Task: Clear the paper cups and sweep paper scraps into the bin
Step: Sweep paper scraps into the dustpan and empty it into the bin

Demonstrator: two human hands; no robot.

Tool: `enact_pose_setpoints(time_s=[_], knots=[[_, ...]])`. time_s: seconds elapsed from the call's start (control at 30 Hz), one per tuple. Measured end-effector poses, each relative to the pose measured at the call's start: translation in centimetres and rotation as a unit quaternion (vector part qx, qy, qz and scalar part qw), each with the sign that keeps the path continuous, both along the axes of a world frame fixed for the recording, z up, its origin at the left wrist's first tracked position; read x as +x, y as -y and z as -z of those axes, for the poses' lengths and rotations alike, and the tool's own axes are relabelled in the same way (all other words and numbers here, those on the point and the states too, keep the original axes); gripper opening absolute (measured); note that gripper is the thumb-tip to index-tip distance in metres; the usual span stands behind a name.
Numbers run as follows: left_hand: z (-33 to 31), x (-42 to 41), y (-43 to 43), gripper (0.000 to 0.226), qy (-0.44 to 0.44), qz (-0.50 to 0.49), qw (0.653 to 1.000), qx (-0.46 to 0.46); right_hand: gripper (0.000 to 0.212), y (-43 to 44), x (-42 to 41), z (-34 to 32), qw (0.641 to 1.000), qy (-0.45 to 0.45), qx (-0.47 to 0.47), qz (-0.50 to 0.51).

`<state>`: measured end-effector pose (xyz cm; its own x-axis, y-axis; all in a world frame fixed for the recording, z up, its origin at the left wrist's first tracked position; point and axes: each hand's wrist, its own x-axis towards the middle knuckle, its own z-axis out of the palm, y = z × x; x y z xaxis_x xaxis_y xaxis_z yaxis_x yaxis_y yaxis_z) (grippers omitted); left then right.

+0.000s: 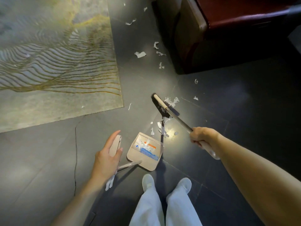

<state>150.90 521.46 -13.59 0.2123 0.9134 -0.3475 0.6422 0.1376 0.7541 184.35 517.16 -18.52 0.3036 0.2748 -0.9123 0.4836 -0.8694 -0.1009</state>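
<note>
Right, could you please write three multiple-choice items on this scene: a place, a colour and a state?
1. Where does the beige plastic dustpan stand? A on the patterned rug; B on the dark tiled floor near the white shoes; C under the armchair.
2. What colour are the dustpan's comb teeth? A red; B green; C blue.
3. What is the right hand doing? A hanging empty; B gripping the handle of the black-bristled broom; C holding a paper cup.
Answers: B, tiles lie under it; C, the teeth show blue; B, it is curled round the handle.
</note>
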Motion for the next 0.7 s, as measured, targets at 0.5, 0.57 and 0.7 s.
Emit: enact_pose_setpoints(time_s=[0.5,0.57,0.7], knots=[[0.9,5.7,-3.6,0.046,0.045,0.01,0.998,0.046,0.051,9.0,-3.8,-5.8,0.989,-0.145,-0.027,-0.034],[0.9,5.7,-3.9,0.049,0.038,0.02,0.998,0.04,0.048,9.8,-3.7,-7.5,0.99,-0.134,-0.014,-0.043],[0.6,4.9,-4.1,0.051,0.032,0.023,0.999,0.033,0.068,11.2,-3.3,-9.8,0.992,-0.101,0.005,-0.071]])
